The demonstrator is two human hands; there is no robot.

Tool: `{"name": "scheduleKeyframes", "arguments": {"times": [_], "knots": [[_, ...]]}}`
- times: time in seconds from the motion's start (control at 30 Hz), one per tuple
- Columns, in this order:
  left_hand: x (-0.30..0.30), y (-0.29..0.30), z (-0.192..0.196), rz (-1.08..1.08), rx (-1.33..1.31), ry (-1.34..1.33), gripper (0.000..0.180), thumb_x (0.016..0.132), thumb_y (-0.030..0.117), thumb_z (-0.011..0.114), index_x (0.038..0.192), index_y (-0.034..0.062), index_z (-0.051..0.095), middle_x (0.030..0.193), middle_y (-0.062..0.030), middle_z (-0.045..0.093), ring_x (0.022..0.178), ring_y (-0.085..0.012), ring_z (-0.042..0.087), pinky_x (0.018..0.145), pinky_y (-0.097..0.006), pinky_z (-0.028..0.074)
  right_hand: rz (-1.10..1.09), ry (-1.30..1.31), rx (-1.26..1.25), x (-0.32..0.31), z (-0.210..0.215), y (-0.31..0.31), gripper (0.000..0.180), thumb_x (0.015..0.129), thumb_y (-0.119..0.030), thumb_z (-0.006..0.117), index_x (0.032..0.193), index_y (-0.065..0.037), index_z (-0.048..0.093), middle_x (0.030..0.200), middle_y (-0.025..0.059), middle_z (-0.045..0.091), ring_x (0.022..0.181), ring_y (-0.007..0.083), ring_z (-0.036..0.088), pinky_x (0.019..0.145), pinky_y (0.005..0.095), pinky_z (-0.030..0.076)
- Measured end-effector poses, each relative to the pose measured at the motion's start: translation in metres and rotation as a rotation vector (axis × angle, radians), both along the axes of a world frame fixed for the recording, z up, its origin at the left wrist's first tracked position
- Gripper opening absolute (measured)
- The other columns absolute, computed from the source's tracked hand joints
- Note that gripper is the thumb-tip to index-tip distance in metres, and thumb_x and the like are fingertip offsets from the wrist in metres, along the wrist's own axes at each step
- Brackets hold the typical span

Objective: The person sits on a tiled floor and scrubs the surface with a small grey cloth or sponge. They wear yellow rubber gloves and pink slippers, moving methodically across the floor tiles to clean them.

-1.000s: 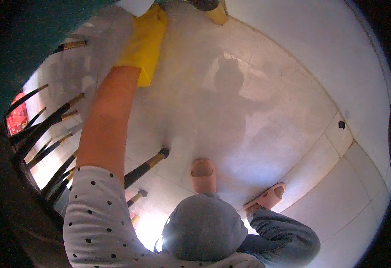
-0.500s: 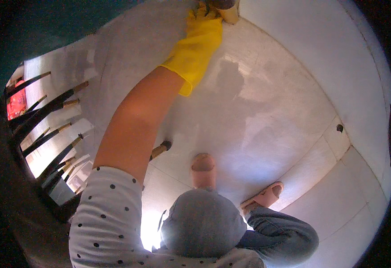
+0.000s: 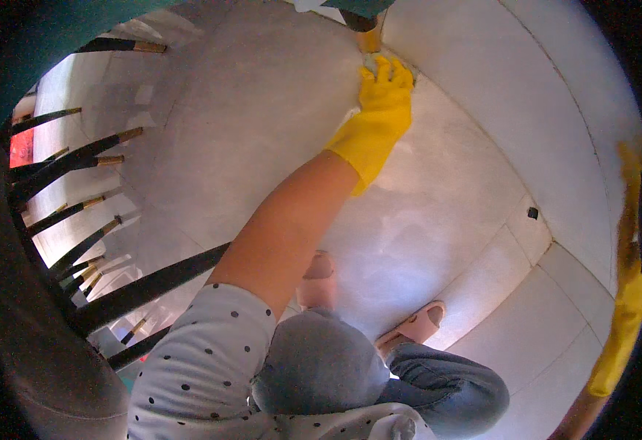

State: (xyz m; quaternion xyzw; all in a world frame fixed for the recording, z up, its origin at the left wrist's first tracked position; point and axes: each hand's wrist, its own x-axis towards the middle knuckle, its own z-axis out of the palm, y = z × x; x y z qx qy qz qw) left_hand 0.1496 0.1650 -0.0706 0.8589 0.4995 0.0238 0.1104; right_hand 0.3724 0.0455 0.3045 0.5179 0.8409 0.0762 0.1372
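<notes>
My left hand (image 3: 388,92), in a yellow rubber glove, reaches far down to the pale floor (image 3: 270,110) beside the foot of the wall. Its fingers are bent and press down just in front of a furniture leg with a tan end (image 3: 369,40). A small pale patch shows at the fingertips; what lies under them is hidden. At the far right rim is my right hand (image 3: 627,293), also in a yellow glove, raised near the white wall (image 3: 482,66). It is smeared and partly cut off, so its fingers cannot be made out.
Dark furniture legs with tan tips (image 3: 119,139) stick out at the left. Dark green cloth (image 3: 115,15) hangs along the top left. My feet wear pink slippers (image 3: 427,320) on the floor. A small black piece (image 3: 532,213) lies near the wall.
My left hand has moved right and nearer, from beside the furniture leg to in front of it. My right hand has come into view at the right rim. The view has shifted.
</notes>
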Motion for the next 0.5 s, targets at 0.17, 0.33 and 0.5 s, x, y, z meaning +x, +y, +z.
{"name": "scheduleKeyframes", "arguments": {"times": [0.17, 0.33, 0.5], "knots": [[-0.012, -0.048, -0.015, -0.224, 0.068, -0.140, 0.052, 0.088, 0.019, 0.058, 0.139, 0.0098, 0.052, 0.151, -0.0138, 0.042, 0.142, -0.0359, 0.034, 0.116, -0.057, 0.021, -0.319, 0.288, -0.287, -0.049, -0.100, -0.028, 0.036, 0.086, -0.005, 0.058, 0.121, -0.009, 0.066, 0.116, 0.0188, 0.068, 0.106, 0.0362, 0.065, 0.093, 0.0424, 0.051], [-0.071, -0.088, 0.021, -0.020, 0.088, -0.992, 0.052, 0.084, 0.024, 0.064, 0.134, 0.0099, 0.057, 0.138, -0.0130, 0.054, 0.135, -0.0327, 0.044, 0.116, -0.053, 0.024, -0.238, 0.631, -0.391, -0.062, -0.184, -0.051, 0.040, 0.086, -0.006, 0.058, 0.125, -0.011, 0.064, 0.121, 0.0199, 0.065, 0.111, 0.0418, 0.060, 0.099, 0.0458, 0.047], [-0.174, -0.106, -0.008, 0.592, 0.166, -0.318, 0.063, 0.076, 0.009, 0.071, 0.137, 0.0083, 0.054, 0.141, -0.0183, 0.052, 0.134, -0.0358, 0.045, 0.113, -0.047, 0.034, -0.243, 0.631, -0.161, -0.092, -0.271, 0.002, 0.040, 0.090, -0.008, 0.057, 0.130, -0.011, 0.058, 0.134, 0.0190, 0.057, 0.120, 0.0397, 0.054, 0.104, 0.0436, 0.044]]}}
